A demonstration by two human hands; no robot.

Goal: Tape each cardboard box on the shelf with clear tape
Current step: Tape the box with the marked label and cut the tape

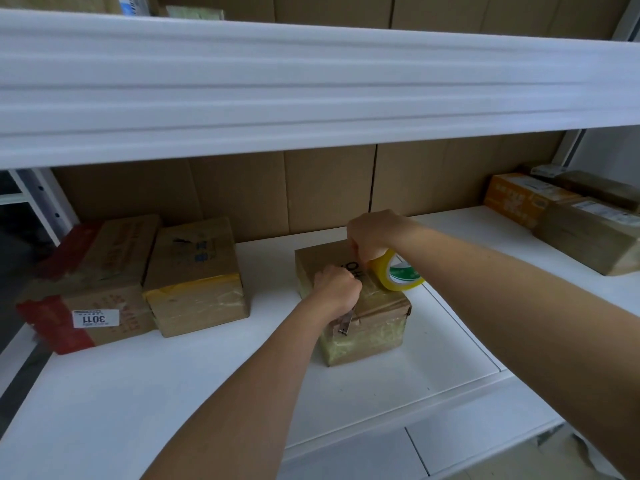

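Directly under both hands' fingers (pixel 349 277): box (pixel 367 327).

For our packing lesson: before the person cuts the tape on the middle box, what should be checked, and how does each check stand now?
1. Right hand holds the tape roll: ok.
2. Left hand grips the cutter: ok.
3. Blade out and at the tape: cannot tell, the fist hides it.
4. Box sits flat on the shelf: ok.
5. Tape laid flat over the top seam: cannot tell, hands cover it.
6. Right-hand fingers out of the cut line: cannot tell, the hands are close together.
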